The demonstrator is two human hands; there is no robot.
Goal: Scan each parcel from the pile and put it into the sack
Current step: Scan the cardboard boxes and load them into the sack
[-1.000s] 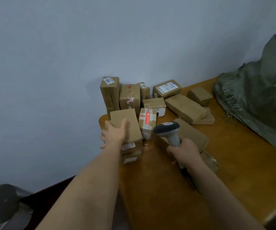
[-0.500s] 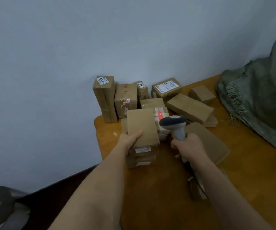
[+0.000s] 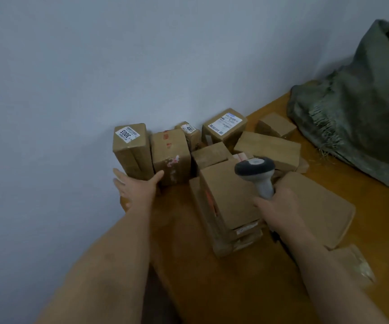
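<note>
The green sack slumps at the table's far right, well apart from the parcel pile by the wall. The left hand, fingers spread and holding nothing, reaches the upright box labelled 3003; the right hand grips the scanner above the nearest parcel.

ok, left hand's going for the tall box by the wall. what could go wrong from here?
1. The left hand is open at the foot of the 3003 box, which stands upright at the table corner; a low nudge might tip it off the edge.
2. The right hand holds the scanner over the near stack, so only one hand is free to lift.
</note>
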